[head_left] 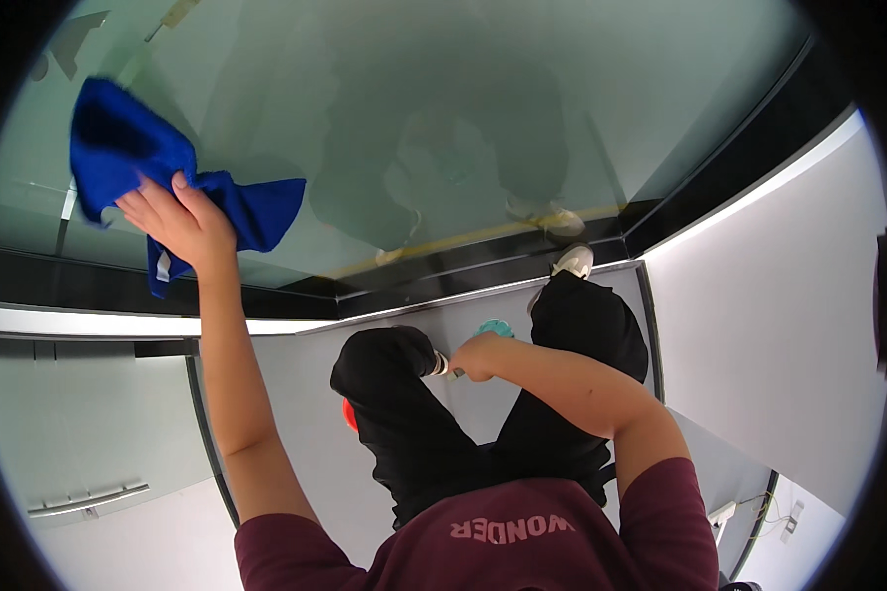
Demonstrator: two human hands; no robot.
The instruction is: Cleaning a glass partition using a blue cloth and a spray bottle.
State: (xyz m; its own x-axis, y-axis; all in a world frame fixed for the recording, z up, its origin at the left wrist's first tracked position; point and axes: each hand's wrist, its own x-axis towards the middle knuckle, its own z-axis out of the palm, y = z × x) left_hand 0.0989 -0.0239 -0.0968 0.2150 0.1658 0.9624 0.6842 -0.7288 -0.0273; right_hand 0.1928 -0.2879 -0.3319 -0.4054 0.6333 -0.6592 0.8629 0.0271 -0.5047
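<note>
One head-worn fisheye view looks steeply down the person's own body. The glass panel (522,108) fills the upper frame close ahead, the floor (296,384) lies below centre, and the shirt and forearms enter from the lower edge. Edges bend toward the dark rim.

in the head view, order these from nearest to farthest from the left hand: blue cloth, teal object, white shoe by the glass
1. blue cloth: pressed under the left hand on the glass, upper left.
2. teal object: centre, at the right hand.
3. white shoe: right of centre, at the foot of the glass.
</note>
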